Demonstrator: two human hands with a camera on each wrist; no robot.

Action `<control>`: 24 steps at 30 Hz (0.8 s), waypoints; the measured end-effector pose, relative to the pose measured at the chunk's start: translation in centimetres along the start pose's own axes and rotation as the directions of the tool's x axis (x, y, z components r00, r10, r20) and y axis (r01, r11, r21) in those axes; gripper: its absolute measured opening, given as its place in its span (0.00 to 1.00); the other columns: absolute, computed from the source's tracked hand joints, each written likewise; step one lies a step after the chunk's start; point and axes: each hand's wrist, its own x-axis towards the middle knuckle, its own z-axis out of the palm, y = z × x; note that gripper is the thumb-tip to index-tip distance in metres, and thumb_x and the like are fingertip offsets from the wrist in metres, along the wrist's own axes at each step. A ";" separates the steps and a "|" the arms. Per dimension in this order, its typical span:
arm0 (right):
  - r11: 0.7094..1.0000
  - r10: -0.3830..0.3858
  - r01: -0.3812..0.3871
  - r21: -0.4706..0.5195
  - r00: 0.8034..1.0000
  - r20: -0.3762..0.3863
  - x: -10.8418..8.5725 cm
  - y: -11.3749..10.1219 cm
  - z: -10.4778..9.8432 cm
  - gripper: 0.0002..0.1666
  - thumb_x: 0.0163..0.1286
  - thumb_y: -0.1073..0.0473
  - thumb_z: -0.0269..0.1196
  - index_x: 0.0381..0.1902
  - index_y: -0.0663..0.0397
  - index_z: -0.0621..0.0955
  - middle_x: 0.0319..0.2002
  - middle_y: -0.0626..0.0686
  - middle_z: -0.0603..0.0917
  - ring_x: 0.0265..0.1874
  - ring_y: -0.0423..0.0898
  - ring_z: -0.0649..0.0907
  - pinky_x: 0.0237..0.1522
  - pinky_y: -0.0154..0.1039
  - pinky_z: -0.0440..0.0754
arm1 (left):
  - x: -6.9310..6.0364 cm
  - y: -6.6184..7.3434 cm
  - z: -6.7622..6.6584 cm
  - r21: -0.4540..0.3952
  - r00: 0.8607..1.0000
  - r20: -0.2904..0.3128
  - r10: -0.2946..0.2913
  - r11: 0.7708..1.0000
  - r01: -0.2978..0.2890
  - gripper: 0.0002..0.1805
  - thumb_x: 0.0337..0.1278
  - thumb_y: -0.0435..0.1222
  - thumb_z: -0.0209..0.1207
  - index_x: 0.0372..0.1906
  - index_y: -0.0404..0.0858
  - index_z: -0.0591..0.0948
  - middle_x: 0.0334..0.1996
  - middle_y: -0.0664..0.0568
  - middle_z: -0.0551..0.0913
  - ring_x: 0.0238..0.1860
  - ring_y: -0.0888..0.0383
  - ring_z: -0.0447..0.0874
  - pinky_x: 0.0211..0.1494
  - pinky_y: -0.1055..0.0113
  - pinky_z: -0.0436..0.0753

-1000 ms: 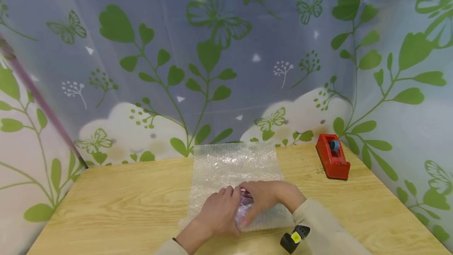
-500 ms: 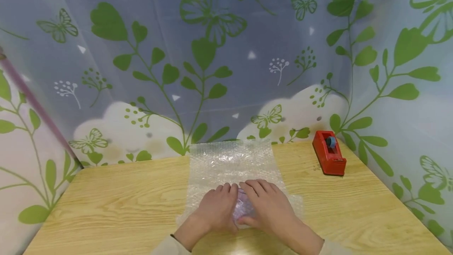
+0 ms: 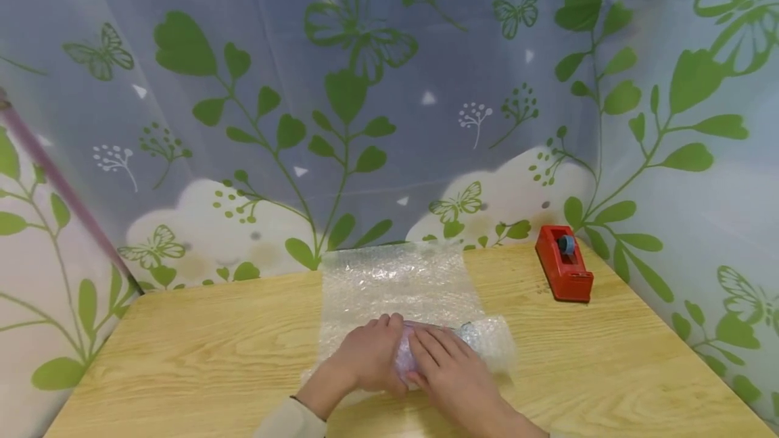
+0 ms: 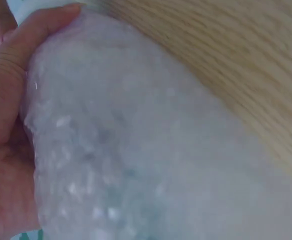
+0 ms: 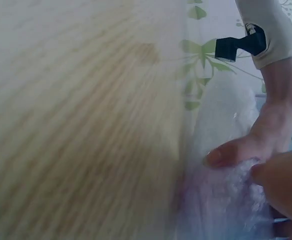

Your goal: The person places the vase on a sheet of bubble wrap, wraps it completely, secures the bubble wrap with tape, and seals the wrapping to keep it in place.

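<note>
A sheet of bubble wrap [image 3: 395, 282] lies on the table, its near end rolled round something purple [image 3: 404, 358] whose kind I cannot tell through the wrap. My left hand [image 3: 370, 355] grips the roll left of its middle, fingers over the far side and thumb on the near side. Beside it, my right hand [image 3: 453, 370] holds the roll with fingers over the top. In the left wrist view the wrapped roll [image 4: 136, 140] widens towards the camera. The right wrist view has the left thumb [image 5: 231, 152] pressing the roll, close to the right hand [image 5: 288, 185].
A red tape dispenser [image 3: 562, 265] with a small blue roll of tape stands at the back right of the wooden table [image 3: 225, 336]. Patterned curtains [image 3: 255, 86] enclose the table at the back and sides.
My right hand has turned from reaching over the roll's far side to lying across its top. The bubble wrap's right end now shows as a curled tube. The left hand stays nearly in place.
</note>
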 end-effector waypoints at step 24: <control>0.982 0.013 0.018 -0.188 0.987 0.163 1.1 0.1 2.7 0.46 0.39 0.58 0.71 0.58 0.67 0.68 0.52 0.63 0.72 0.50 0.56 0.73 0.51 0.47 0.74 | 1.5 -1.2 -1.1 -0.187 0.986 0.163 -0.048 0.979 0.078 0.40 0.20 0.48 0.77 0.45 0.39 0.70 0.30 0.56 0.73 0.29 0.61 0.74 0.32 0.65 0.76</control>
